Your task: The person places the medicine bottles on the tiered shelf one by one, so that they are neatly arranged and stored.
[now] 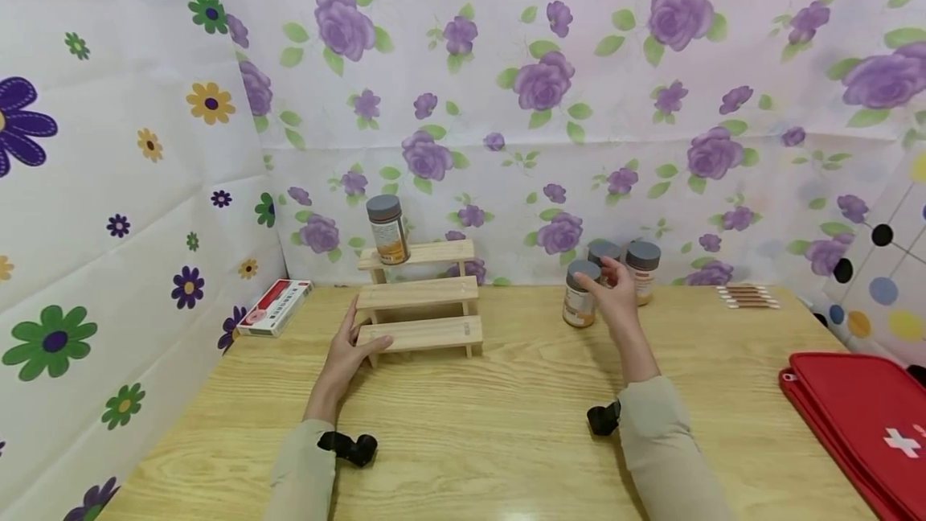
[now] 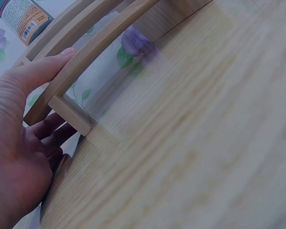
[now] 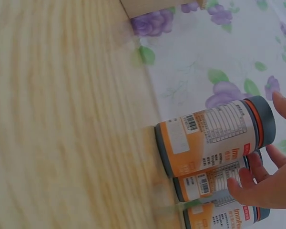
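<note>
A three-step wooden display rack [image 1: 419, 293] stands left of centre on the table. My left hand [image 1: 343, 364] grips its left end, with the thumb over the lowest step and the fingers behind and below it. On the top step stands a supplement bottle [image 1: 388, 230] with a grey cap and an orange-and-white label. Three similar bottles stand together at the right, by the back wall. At the front bottle [image 3: 207, 138], my right hand [image 1: 617, 300] spreads thumb and fingers around the grey cap, fingertips close to it. Its fingers partly cover the bottle behind [image 1: 604, 251].
The third bottle [image 1: 642, 268] stands at the right of this group. A white-and-red medicine box [image 1: 276, 308] lies left of the rack. Several cotton swabs [image 1: 748, 297] lie at the back right. A red pouch with a white cross [image 1: 854, 400] occupies the right edge.
</note>
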Available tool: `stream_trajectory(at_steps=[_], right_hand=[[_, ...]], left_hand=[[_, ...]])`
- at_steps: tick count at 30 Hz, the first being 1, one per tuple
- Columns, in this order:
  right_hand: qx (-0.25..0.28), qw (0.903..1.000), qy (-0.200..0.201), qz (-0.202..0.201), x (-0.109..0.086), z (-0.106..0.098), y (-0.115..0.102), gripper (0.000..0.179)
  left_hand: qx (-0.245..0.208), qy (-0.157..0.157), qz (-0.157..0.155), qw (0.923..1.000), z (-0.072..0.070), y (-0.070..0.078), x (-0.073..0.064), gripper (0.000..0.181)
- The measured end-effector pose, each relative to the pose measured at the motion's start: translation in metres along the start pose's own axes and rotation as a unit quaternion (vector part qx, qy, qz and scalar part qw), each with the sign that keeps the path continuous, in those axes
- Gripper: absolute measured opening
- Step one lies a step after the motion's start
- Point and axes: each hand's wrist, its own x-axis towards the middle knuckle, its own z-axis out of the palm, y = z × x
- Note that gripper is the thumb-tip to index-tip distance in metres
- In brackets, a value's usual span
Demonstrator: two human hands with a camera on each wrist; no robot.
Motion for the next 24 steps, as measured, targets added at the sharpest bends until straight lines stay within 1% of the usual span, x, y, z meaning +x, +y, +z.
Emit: stream_trajectory(at_steps=[5, 8, 17, 21, 24], right_hand=[[-0.004, 0.9996, -0.026, 0.012, 0.001, 0.007, 0.004, 0.077], [-0.001, 0.9994, -0.026, 0.024, 0.001, 0.006, 0.007, 0.078], [-0.007, 0.999, -0.03, 0.033, 0.002, 0.006, 0.01, 0.079], [-0.003, 0.9991, -0.027, 0.033, 0.002, 0.006, 0.011, 0.079], [-0.002, 0.9992, -0.026, 0.032, 0.002, 0.006, 0.012, 0.079]], left_hand=[[0.001, 0.006, 0.003, 1.0, -0.003, -0.001, 0.0, 0.1], [0.0, 0.002, 0.007, 1.0, -0.002, -0.001, 0.0, 0.1], [0.001, 0.006, 0.006, 1.0, -0.001, 0.002, -0.001, 0.099], [-0.007, 0.002, -0.002, 1.0, -0.001, 0.005, -0.002, 0.099], [-0.018, -0.003, -0.008, 0.9998, 0.0, 0.013, -0.006, 0.1]])
